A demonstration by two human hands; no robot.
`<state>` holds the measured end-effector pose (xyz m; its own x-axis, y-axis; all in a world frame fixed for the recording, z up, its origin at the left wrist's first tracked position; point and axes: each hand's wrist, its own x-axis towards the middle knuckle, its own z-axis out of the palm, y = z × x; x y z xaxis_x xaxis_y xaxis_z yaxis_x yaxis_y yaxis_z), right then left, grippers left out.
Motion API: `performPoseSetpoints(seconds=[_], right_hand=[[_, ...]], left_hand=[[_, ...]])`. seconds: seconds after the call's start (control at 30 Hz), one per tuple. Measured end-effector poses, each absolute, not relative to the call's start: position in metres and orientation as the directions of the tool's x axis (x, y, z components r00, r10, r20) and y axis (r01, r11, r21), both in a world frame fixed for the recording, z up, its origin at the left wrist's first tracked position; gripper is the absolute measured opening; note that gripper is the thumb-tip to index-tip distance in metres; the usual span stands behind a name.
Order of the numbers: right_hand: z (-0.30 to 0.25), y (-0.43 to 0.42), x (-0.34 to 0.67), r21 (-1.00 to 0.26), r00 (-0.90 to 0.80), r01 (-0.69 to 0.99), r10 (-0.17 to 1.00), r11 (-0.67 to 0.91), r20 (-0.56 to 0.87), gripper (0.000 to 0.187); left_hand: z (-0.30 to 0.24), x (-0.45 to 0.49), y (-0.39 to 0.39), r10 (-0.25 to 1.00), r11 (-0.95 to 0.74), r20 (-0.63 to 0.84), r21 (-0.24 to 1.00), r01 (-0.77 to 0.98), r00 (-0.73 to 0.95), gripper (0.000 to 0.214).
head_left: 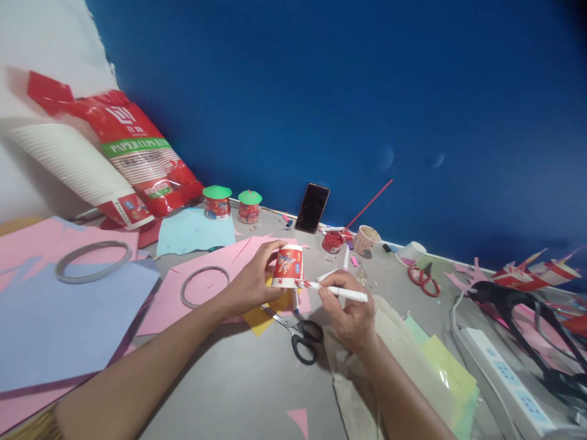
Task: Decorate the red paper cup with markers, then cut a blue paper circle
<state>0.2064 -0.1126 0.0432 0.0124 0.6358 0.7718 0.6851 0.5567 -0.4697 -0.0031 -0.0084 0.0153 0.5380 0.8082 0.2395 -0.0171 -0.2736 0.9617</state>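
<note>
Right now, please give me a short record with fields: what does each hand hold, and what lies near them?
left hand: grips a red-and-white paper cup, wider end down
right hand: holds a white marker, tip at the cup's lower edge
below hands: black-handled scissors on the table
left of hands: grey ring on pink paper
behind: dark phone leaning on the blue wall
</note>
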Motion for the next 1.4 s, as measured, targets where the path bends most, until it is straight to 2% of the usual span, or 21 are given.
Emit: performPoseSetpoints(seconds=[0.23, 0.67, 1.07, 1.27, 1.4], right_hand=[[0.0407, -0.1136, 0.2083, -0.523, 0.039, 0.673, 0.68, 0.524, 0.732, 0.015], [0.0433, -0.1125, 0.2029, -0.495, 0.029, 0.659, 0.639, 0.566, 0.768, 0.013], [0.0418, -0.1121, 0.2082, -0.506, 0.067, 0.701, 0.66, 0.502, 0.748, 0.013], [0.0421, -0.1129, 0.207, -0.58, 0.099, 0.643, 0.696, 0.501, 0.711, 0.014], [0.0406, -0.1137, 0.209, -0.589, 0.141, 0.63, 0.671, 0.507, 0.728, 0.012]], left_hand=[[0.0167, -0.0039, -0.0086, 0.814, -0.29, 0.236, 0.957, 0.018, 0.531, 0.088], [0.0155, -0.0012, -0.0102, 0.805, -0.309, 0.253, 0.951, 0.016, 0.537, 0.087], [0.0144, -0.0029, -0.0097, 0.8, -0.279, 0.233, 0.96, -0.002, 0.552, 0.087], [0.0153, -0.0026, -0.0098, 0.805, -0.257, 0.217, 0.966, -0.005, 0.553, 0.088], [0.0175, -0.0019, -0.0106, 0.809, -0.251, 0.206, 0.968, 0.007, 0.551, 0.088]])
